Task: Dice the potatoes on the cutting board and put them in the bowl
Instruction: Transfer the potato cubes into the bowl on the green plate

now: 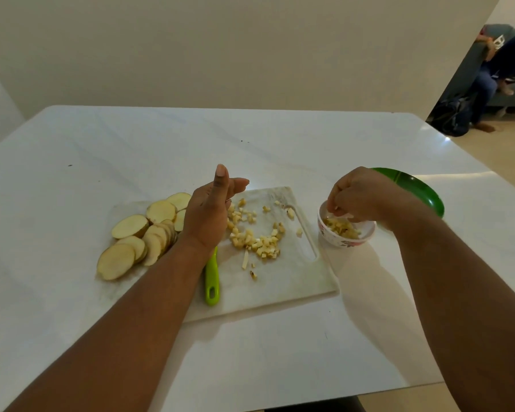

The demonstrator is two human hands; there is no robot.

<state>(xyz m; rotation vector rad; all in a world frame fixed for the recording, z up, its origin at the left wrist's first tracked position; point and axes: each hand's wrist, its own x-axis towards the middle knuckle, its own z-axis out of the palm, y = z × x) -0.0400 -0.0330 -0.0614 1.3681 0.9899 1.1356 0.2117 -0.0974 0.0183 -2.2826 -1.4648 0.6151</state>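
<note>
The right hand [360, 197] hangs over the bowl [347, 230] near the worktop's right edge, fingertips pinched on potato dice. The left hand [210, 209] hovers with fingers straight over the cutting board [292, 278], with diced potato [256, 236] just right of it and potato slices [143, 236] left.

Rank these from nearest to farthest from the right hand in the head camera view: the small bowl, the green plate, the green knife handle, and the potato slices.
From the right hand:
1. Small bowl, directly under the fingers.
2. Green plate, just behind the hand.
3. Green knife handle, on the cutting board toward the left.
4. Potato slices, at the board's far left edge.
</note>
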